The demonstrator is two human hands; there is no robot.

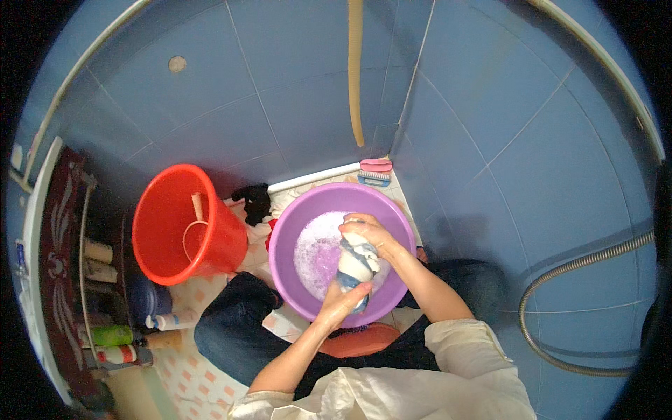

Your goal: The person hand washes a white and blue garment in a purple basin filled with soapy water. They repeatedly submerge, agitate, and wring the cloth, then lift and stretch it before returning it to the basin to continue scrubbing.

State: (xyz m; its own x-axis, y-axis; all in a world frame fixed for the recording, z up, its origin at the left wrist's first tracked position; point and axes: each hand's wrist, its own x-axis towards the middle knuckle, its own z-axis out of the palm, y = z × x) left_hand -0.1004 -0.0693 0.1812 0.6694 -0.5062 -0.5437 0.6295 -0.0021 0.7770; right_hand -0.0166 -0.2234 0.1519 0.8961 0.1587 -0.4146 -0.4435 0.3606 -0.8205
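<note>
A purple plastic basin (283, 236) stands before me, with sudsy water (317, 257) in it. Above the suds I hold a twisted, wet white and blue cloth (357, 265) between both hands. My right hand (367, 231) grips its upper end, and my left hand (344, 302) is closed round its lower part. Folds of the cloth bulge out between the two hands. Parts of both ends are hidden by my fingers.
A red bucket (231, 236) with a dipper inside stands left of the basin. Dark cloth (256, 203) lies between them. Behind the basin are a blue scrubbing brush (374, 179) and a pink brush (376, 165). A shelf of bottles (111, 336) is at far left; a metal hose (546, 281) hangs at right.
</note>
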